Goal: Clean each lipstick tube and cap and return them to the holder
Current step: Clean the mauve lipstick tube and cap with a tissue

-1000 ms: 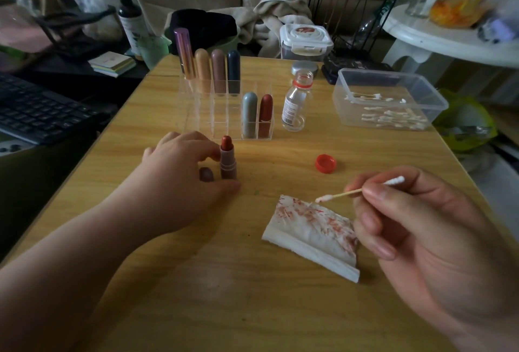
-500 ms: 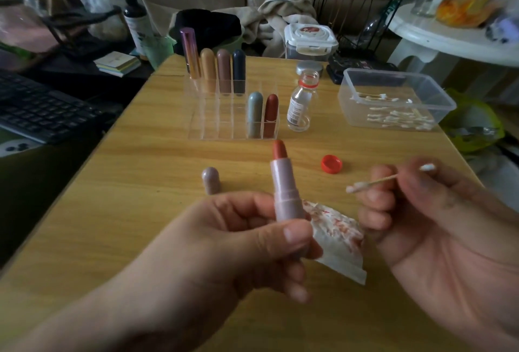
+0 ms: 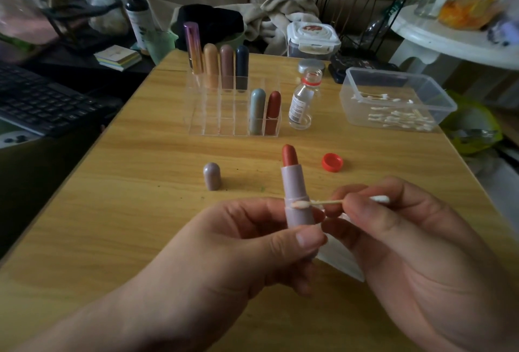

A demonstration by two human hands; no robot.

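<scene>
Left hand [image 3: 238,253] grips one lipstick tube [image 3: 297,194] at its base, long axis near upright, red tip up. Right hand [image 3: 407,239] pinches one cotton swab [image 3: 325,202], crosswise, its head touching the tube just above the grip. One cap [image 3: 211,176] stands beyond-left. Farther out, holder [image 3: 224,124] has six capped lipsticks [image 3: 257,110]: four rear, two front.

Keyboard [image 3: 42,104] far left, sticky notes [image 3: 118,57], pump bottle [image 3: 139,18], crumpled towel [image 3: 283,11], lidded container [image 3: 313,39], white side table [image 3: 449,42] at right.
</scene>
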